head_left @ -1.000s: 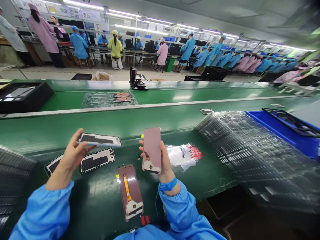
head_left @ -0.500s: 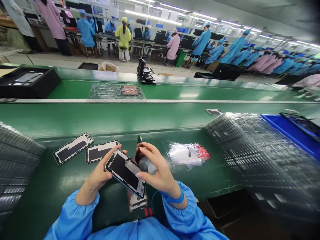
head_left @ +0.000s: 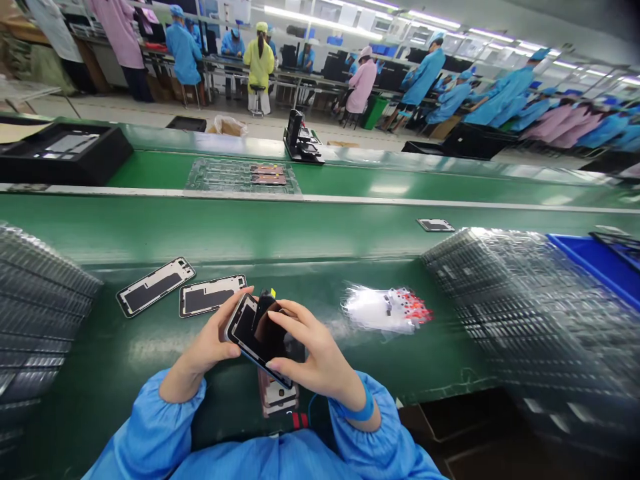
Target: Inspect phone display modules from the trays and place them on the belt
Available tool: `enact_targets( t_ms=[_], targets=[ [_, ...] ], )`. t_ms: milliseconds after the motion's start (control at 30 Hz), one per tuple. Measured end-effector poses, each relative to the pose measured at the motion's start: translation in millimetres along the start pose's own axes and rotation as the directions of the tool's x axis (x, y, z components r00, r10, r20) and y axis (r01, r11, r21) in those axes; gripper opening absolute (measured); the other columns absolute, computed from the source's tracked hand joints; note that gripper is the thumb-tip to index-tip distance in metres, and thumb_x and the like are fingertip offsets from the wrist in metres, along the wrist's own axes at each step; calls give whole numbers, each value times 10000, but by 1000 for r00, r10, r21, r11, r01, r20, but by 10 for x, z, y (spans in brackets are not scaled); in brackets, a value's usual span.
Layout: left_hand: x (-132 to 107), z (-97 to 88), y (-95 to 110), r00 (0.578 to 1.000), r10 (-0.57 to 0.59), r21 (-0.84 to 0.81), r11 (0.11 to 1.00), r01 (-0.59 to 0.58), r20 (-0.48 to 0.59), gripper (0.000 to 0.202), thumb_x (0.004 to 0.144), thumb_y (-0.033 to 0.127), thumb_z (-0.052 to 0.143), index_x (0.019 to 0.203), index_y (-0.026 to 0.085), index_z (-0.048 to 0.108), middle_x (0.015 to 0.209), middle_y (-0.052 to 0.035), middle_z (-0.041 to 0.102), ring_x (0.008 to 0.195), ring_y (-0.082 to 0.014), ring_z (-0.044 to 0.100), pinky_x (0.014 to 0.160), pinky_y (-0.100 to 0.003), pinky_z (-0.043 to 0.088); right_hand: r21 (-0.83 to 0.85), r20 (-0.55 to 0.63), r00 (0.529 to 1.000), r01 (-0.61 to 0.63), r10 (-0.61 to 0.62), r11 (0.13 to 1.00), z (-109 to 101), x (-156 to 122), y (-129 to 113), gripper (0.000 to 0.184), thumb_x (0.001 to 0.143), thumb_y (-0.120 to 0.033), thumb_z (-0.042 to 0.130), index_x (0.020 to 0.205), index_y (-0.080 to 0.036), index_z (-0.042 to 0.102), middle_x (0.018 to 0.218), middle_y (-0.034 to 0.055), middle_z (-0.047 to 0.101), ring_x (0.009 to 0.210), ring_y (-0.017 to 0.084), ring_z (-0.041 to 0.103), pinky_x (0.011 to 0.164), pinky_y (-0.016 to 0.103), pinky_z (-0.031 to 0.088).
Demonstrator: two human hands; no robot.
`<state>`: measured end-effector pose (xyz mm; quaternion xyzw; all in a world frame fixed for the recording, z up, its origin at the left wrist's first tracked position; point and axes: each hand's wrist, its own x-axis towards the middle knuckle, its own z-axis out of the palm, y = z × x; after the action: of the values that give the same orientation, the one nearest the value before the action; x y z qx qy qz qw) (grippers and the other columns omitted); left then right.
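You hold a phone screen (head_left: 244, 339) in both hands, above the table (head_left: 100, 347).
Your left hand (head_left: 210, 348) curls its fingers round one edge; your right hand (head_left: 314, 353) pinches it, fingers pressed together. A second screen (head_left: 278, 395) lies just below your fingers.

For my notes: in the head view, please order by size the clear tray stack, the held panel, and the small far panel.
Largest first: clear tray stack, then held panel, then small far panel. Nearness enlarges the held panel, so true sizes stay unsure.
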<state>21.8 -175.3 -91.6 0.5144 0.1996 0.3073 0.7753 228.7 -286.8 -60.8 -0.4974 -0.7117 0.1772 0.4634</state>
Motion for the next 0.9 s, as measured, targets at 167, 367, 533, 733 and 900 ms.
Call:
enact_targets(
  t_ms=[167,367,533,733,900],
  targets=[
    [5,29,-11,999,33,42,999,-33,16,925,596,448,929,1435,304,569,1445,-111,588,1389,-376,475,1137,-404,395,-88,35,999,-29,32,996,96,-42,-30,600,882,-448,724,1417,-239,553,1408,192,545,1275,324,578,1017,492,537],
    [2,50,-11,998,45,64,997,-47,34,932,614,460,919,1454,315,543,1442,-112,593,1352,-379,518,1110,-419,429,-162,48,999,-1,9,987,159,-84,-15,600,891,-464,709,1420,-232,547,1420,203,540,1280,334,576,1011,517,539],
    [-7,57,-23,995,64,37,997,-67,78,913,632,430,920,1454,366,527,1447,-91,591,1346,-348,534,1100,-389,436,-186,40,999,7,1,983,169,-83,-31,572,908,-460,688,1403,-204,559,1422,199,537,1277,316,578,1020,485,540],
    [-6,74,-11,993,75,45,996,-79,89,879,649,442,908,1443,396,532,1435,-66,600,1327,-310,554,1082,-338,442,-195,36,999,27,-21,980,180,-86,-23,565,919,-474,671,1397,-194,560,1416,199,541,1276,308,577,1022,469,541],
    [-5,63,-19,991,88,64,993,-95,96,902,669,438,898,1475,354,502,1455,-95,577,1339,-328,541,1090,-358,436,-206,32,999,39,-33,978,179,-94,-10,570,923,-482,663,1405,-199,553,1423,201,535,1286,313,570,1023,486,539]
  ],
)
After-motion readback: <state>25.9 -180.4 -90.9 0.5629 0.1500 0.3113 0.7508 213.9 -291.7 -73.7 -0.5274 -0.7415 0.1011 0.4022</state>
